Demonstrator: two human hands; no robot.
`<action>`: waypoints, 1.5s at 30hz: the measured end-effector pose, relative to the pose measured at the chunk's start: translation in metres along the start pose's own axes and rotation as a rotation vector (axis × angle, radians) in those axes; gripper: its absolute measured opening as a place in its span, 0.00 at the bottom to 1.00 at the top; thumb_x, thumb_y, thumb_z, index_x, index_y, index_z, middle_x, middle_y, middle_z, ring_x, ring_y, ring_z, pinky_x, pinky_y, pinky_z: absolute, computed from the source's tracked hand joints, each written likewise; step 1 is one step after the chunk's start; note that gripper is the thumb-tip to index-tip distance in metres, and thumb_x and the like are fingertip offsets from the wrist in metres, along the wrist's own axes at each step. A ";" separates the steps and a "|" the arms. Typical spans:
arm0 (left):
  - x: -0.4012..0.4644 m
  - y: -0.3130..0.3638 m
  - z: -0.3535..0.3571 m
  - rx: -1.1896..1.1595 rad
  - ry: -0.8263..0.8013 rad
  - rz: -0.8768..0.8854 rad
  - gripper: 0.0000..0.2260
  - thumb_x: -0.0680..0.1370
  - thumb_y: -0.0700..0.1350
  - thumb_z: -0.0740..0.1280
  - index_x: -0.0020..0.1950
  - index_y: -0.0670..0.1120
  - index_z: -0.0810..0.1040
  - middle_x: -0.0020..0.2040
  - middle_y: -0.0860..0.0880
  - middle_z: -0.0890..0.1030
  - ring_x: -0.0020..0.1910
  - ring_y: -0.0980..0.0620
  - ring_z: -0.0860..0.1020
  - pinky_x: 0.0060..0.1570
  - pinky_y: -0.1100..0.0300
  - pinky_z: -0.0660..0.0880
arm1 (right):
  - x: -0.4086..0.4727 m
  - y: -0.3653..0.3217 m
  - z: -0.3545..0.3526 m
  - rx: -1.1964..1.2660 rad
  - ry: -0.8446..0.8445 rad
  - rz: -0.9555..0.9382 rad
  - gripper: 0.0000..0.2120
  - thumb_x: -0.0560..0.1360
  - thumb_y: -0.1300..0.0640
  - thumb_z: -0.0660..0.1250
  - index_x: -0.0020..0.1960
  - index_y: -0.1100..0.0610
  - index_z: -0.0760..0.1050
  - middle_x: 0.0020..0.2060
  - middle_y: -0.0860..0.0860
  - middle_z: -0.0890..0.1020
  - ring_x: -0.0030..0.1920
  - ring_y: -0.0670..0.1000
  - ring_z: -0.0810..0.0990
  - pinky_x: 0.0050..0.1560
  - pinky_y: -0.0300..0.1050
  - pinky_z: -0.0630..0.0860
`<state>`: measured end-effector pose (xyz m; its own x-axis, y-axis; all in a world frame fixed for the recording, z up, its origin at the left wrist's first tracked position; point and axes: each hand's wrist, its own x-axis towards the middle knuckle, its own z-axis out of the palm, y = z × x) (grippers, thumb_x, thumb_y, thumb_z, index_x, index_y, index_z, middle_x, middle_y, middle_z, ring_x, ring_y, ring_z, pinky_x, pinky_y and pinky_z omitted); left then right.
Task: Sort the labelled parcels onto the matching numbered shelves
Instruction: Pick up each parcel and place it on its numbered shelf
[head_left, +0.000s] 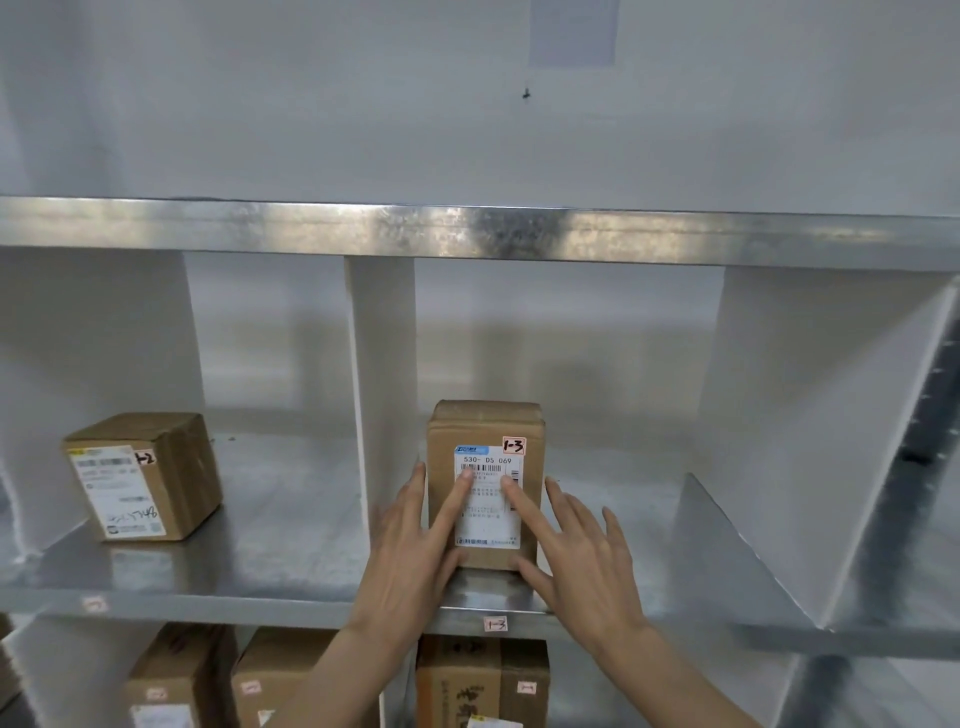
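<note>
A small cardboard parcel (487, 431) marked "1-3" stands upright on the metal shelf (291, 525), in the bay whose front edge carries the tag "1-3" (495, 623). My left hand (415, 551) touches its front with straight fingers, the index finger lying on the white shipping label. My right hand (582, 551) does the same from the right, its index fingertip on the label and its thumb at the parcel's lower right corner. Another parcel (145, 478) marked "1-2" sits in the bay to the left.
White dividers (384, 374) split the shelf into bays; a slanted white panel (810, 467) closes the right side. Several cardboard boxes (483, 680) stand on the lower shelf. A bare metal shelf edge (467, 228) runs overhead.
</note>
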<state>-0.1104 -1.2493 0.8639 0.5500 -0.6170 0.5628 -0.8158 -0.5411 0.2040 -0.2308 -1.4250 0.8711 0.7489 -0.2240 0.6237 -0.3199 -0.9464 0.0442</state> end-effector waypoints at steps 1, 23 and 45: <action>0.000 0.001 -0.001 0.008 0.003 -0.002 0.43 0.81 0.60 0.62 0.75 0.66 0.25 0.82 0.46 0.37 0.82 0.43 0.51 0.77 0.47 0.62 | -0.001 0.000 -0.002 0.002 0.014 0.001 0.54 0.65 0.36 0.80 0.83 0.40 0.55 0.67 0.58 0.81 0.63 0.59 0.83 0.57 0.67 0.81; -0.078 -0.026 -0.153 0.071 0.245 0.061 0.39 0.79 0.62 0.66 0.83 0.53 0.51 0.81 0.40 0.59 0.72 0.40 0.72 0.67 0.47 0.73 | -0.019 -0.137 -0.126 0.080 0.200 -0.017 0.38 0.78 0.34 0.63 0.83 0.40 0.54 0.83 0.55 0.57 0.77 0.58 0.68 0.71 0.67 0.70; -0.478 -0.419 -0.566 0.722 0.351 -0.603 0.32 0.81 0.65 0.56 0.80 0.47 0.64 0.75 0.42 0.70 0.74 0.39 0.68 0.71 0.39 0.67 | 0.006 -0.785 -0.181 0.586 0.077 -0.689 0.36 0.80 0.34 0.61 0.83 0.44 0.56 0.81 0.53 0.65 0.75 0.57 0.71 0.70 0.63 0.72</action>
<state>-0.1326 -0.4043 0.9623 0.6570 0.0152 0.7537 -0.0500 -0.9967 0.0636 -0.0800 -0.6416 0.9811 0.6172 0.4316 0.6578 0.5466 -0.8366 0.0361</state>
